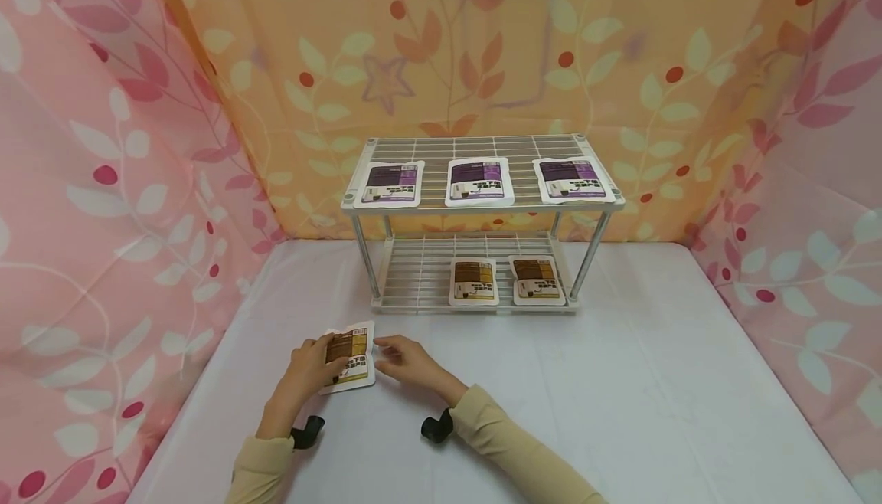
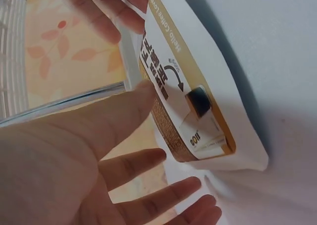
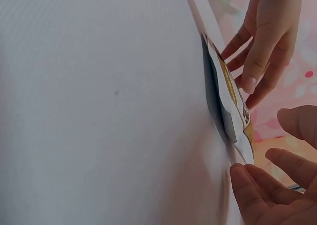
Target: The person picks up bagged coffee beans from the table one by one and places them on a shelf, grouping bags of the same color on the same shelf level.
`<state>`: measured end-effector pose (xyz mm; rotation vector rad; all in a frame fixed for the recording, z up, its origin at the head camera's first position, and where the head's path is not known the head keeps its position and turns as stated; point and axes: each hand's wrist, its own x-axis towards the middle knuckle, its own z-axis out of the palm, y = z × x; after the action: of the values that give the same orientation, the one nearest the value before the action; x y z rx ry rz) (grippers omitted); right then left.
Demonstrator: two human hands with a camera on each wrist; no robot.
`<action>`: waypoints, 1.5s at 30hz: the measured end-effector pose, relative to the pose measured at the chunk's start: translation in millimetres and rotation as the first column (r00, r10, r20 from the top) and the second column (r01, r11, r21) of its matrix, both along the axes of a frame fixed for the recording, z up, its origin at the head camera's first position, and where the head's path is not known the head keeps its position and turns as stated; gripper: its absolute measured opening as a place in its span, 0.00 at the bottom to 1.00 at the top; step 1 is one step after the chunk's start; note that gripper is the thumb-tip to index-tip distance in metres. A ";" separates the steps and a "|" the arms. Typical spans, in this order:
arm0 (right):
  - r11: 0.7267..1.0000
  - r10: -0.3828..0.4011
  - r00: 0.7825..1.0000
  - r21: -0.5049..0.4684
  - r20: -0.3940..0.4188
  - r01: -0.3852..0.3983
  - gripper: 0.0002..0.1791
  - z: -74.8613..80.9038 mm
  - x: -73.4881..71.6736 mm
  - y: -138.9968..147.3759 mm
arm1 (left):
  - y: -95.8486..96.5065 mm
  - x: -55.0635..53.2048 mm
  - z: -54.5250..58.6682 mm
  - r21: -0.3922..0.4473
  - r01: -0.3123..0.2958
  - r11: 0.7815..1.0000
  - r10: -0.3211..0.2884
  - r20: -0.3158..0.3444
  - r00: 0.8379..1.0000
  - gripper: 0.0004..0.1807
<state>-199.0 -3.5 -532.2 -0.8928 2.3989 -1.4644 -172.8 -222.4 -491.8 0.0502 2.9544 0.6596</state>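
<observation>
A white coffee pouch (image 1: 360, 351) with a brown and gold label lies face up on the white cloth, in front of the rack's left end. My left hand (image 1: 308, 372) is over its left side, thumb across the label. In the left wrist view this hand (image 2: 99, 160) has its fingers spread and the thumb tip at the pouch (image 2: 198, 101); firm contact cannot be judged. Close by the pouch's right edge is my right hand (image 1: 408, 362), fingers loosely bent with nothing between them. The right wrist view shows its fingertips (image 3: 242, 178) beside the pouch's edge.
A white two-tier wire rack (image 1: 413, 309) stands at the back. Its top shelf bears a left purple pouch (image 1: 390, 184), a middle one (image 1: 478, 182) and a right one (image 1: 574, 180). Two brown pouches, one central (image 1: 474, 282) and one right (image 1: 537, 280), lie on the lower shelf.
</observation>
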 end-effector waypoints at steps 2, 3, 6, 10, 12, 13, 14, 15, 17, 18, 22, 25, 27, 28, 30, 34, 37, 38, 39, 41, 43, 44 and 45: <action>1.000 0.005 1.000 0.001 0.013 -0.005 0.25 0.0 1.3 -2.6 | -1.1 2.3 1.8 -0.003 -0.004 1.000 0.004 0.015 1.000 0.35; 1.000 0.006 1.000 0.003 0.016 -0.006 0.25 -0.3 1.8 -3.7 | -1.1 3.5 3.0 -0.005 -0.004 1.000 0.004 0.021 1.000 0.35; 1.000 0.018 1.000 -0.004 0.025 -0.017 0.25 -0.2 3.1 -6.5 | -1.1 6.2 5.4 -0.004 -0.004 1.000 0.004 0.028 1.000 0.35; 0.999 0.035 0.999 -0.017 0.040 -0.034 0.26 0.9 4.5 -8.7 | -0.6 8.1 6.5 0.016 0.001 1.000 -0.001 0.021 1.000 0.35; 0.999 0.038 0.999 -0.009 0.037 -0.038 0.26 1.1 5.0 -9.3 | -0.3 8.3 5.8 0.027 0.004 1.000 -0.005 0.013 1.000 0.35; 0.999 0.040 0.999 -0.004 0.038 -0.039 0.26 1.0 5.3 -9.6 | -0.2 8.5 5.2 0.031 0.005 0.999 -0.006 0.011 1.000 0.34; 0.999 0.039 0.999 0.004 0.034 -0.040 0.26 0.4 5.6 -9.9 | -0.2 8.4 4.3 0.036 0.005 0.999 -0.005 0.012 1.000 0.34; 0.999 0.039 0.999 0.012 0.032 -0.039 0.26 -0.7 5.8 -10.1 | -0.1 8.5 3.7 0.040 0.003 0.999 -0.004 0.015 1.000 0.34; 0.999 0.036 0.999 0.025 0.029 -0.037 0.26 -1.8 7.1 -10.1 | 0.0 8.9 1.8 0.043 -0.001 0.999 0.000 0.017 1.000 0.35; 0.999 0.035 0.999 0.027 0.033 -0.036 0.26 -1.9 8.0 -10.0 | 0.1 9.5 1.3 0.047 -0.004 0.999 0.003 0.019 1.000 0.35; 0.999 0.029 0.999 0.026 0.029 -0.030 0.26 -2.2 10.4 -9.6 | 1.1 11.6 0.1 0.053 -0.009 0.999 0.009 0.017 1.000 0.35; 0.999 0.028 0.999 0.019 0.021 -0.028 0.26 -2.0 10.5 -9.4 | 1.9 11.9 0.3 0.058 -0.010 0.998 0.009 0.016 1.000 0.35; 1.000 0.026 1.000 0.012 0.002 -0.026 0.25 -1.6 10.8 -9.3 | 3.0 11.7 1.0 0.071 -0.010 0.997 0.009 0.014 1.000 0.34; 1.000 0.027 1.000 0.007 -0.007 -0.026 0.25 -1.2 11.0 -9.3 | 3.4 11.6 0.9 0.078 -0.008 0.997 0.007 0.012 1.000 0.34; 1.000 0.029 0.999 0.003 -0.034 -0.029 0.24 -0.4 11.4 -9.3 | 4.6 11.1 0.6 0.088 -0.009 0.996 0.008 0.009 1.000 0.34; 1.000 0.023 0.998 0.009 -0.062 -0.022 0.23 4.6 14.1 -7.5 | 6.6 10.9 0.1 0.112 -0.008 0.994 0.008 -0.001 1.000 0.35; 1.000 0.015 0.998 0.012 -0.054 -0.014 0.23 8.9 16.2 -5.4 | 8.0 11.7 0.5 0.129 -0.011 0.992 0.012 -0.011 1.000 0.36; 1.000 0.012 0.998 0.011 -0.054 -0.012 0.23 9.9 16.6 -4.8 | 8.4 11.8 0.6 0.133 -0.010 0.991 0.012 -0.016 1.000 0.36; 1.000 0.012 0.999 0.005 -0.047 -0.012 0.23 10.7 16.9 -4.2 | 8.9 12.0 0.7 0.135 -0.010 0.991 0.012 -0.019 1.000 0.36; 1.000 0.007 0.999 -0.004 -0.045 -0.007 0.23 11.9 17.5 -3.1 | 9.8 11.8 0.5 0.134 -0.006 0.991 0.010 -0.028 1.000 0.36; 1.000 -0.004 0.999 -0.008 -0.050 0.003 0.23 12.6 18.0 -2.2 | 11.1 11.4 0.8 0.135 -0.004 0.991 0.008 -0.033 0.999 0.36; 1.000 -0.010 0.999 -0.008 -0.053 0.010 0.23 12.7 18.1 -1.7 | 11.9 11.2 1.3 0.136 -0.003 0.991 0.008 -0.035 0.999 0.36; 1.000 -0.017 0.999 -0.008 -0.050 0.017 0.23 12.6 18.2 -1.3 | 12.7 11.0 1.7 0.139 -0.004 0.990 0.009 -0.036 0.999 0.37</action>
<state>-180.7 -4.8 -519.5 -0.9234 2.4442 -1.4754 -161.8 -209.7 -490.0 0.0654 2.9397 0.8730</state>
